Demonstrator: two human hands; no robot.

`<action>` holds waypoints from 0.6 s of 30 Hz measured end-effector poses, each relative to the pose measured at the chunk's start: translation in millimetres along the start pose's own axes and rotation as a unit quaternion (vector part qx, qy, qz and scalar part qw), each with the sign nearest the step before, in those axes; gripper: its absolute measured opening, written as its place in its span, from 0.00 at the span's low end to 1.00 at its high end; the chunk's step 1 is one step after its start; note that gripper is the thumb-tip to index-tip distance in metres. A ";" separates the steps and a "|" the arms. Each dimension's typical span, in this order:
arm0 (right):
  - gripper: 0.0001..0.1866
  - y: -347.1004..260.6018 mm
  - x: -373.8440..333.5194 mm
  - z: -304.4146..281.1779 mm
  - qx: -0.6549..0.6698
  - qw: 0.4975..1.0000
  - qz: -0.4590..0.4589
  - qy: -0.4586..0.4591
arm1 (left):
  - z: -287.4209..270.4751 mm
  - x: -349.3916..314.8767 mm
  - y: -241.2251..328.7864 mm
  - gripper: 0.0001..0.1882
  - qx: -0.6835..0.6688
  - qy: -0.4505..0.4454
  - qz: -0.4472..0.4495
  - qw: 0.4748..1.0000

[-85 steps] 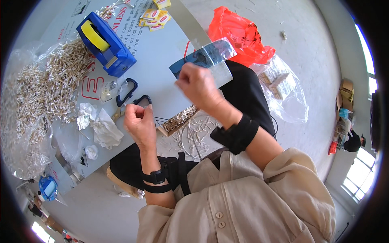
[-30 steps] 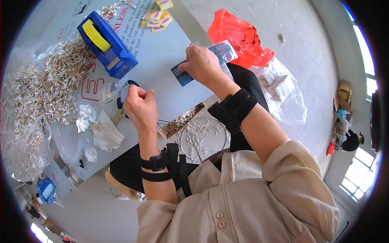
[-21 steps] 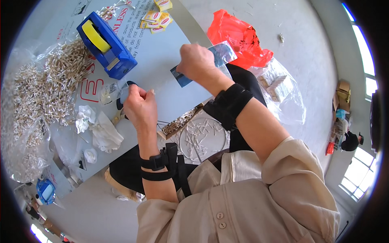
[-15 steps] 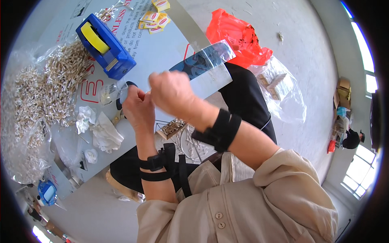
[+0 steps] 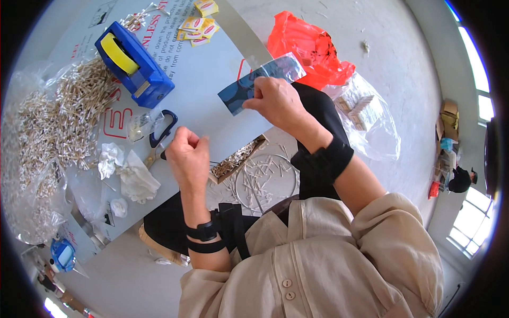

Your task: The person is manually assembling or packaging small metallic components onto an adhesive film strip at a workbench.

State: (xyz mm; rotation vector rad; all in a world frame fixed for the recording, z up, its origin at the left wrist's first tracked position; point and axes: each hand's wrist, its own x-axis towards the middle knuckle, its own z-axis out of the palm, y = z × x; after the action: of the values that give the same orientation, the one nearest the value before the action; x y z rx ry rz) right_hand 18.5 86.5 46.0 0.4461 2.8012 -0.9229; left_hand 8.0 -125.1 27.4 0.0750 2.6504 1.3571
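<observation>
My left hand (image 5: 190,159) is raised over the table's near edge, its thumb and fingers pinched together; what they hold, if anything, is too small to make out. Beside it lie scissors (image 5: 167,126) with dark blue handles. My right hand (image 5: 278,103) is over a shiny dark blue strip (image 5: 233,98) at the table's right corner. Its fingers are closed, and I cannot tell whether they grip the strip or something small. Farther left stands a blue tape dispenser (image 5: 151,79) with a yellow roll. Loose cotton swabs (image 5: 69,100) lie heaped at the left.
Crumpled white tissues (image 5: 138,180) lie near the scissors. Yellow sachets (image 5: 199,29) are at the far edge. Below the table edge is a box of swabs (image 5: 233,161). A red plastic bag (image 5: 302,47) and a clear bag of packs (image 5: 366,114) sit at the right.
My hands have moved apart: the right went from beside the left over to the blue strip, while the left came slightly nearer to me. The scissors' handles now show fully.
</observation>
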 end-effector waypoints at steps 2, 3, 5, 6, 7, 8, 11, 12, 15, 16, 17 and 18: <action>0.15 0.2 10.2 4.5 -0.032 0.999 -0.005 0.002 | 8.4 -2.8 3.8 0.13 0.045 0.015 0.008 0.999; 0.15 -2.3 15.2 6.8 -0.065 0.998 -0.011 0.005 | 9.9 -3.5 4.4 0.13 0.046 0.015 0.007 0.999; 0.15 -6.1 23.3 8.7 -0.086 0.996 -0.013 -0.010 | 12.4 -4.4 5.4 0.13 0.051 0.008 0.003 0.999; 0.15 -8.0 26.5 8.5 -0.109 0.994 -0.015 -0.024 | 13.9 -3.9 4.6 0.13 0.051 0.006 0.002 0.999; 0.15 -9.8 29.9 6.7 -0.110 0.994 -0.013 -0.025 | 15.3 -2.5 3.8 0.13 0.065 0.010 0.017 0.998; 0.14 -13.4 31.3 5.0 -0.137 0.990 -0.011 -0.045 | 15.7 -3.7 2.4 0.13 0.082 0.015 0.030 0.996; 0.13 -16.6 28.3 11.0 -0.178 0.982 -0.030 -0.053 | 16.6 -5.8 3.8 0.12 0.108 0.006 0.015 0.994; 0.12 -17.4 26.9 13.3 -0.194 0.979 -0.052 -0.039 | 17.3 -5.4 4.0 0.12 0.105 0.009 0.017 0.994; 0.10 -33.8 -4.2 35.2 -0.217 0.969 -0.115 -0.014 | 18.6 -5.2 -0.5 0.12 0.117 0.010 0.018 0.993; 0.09 -41.8 -23.2 40.2 -0.208 0.965 -0.159 -0.005 | 17.7 -6.5 -0.5 0.11 0.089 0.000 0.009 0.996; 0.09 -48.4 -39.0 44.2 -0.196 0.959 -0.204 0.005 | 16.7 -6.7 -1.3 0.11 0.063 -0.010 -0.001 0.998; 0.09 -51.7 -49.3 41.7 -0.198 0.959 -0.205 0.006 | 14.3 -6.2 -3.2 0.11 0.062 -0.008 0.000 0.998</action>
State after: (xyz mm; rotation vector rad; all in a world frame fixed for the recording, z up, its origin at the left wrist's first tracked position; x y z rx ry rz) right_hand 50.4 10.5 53.2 -0.1916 3.0375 -0.3872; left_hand 16.6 -116.2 17.4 0.1012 2.7181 1.1852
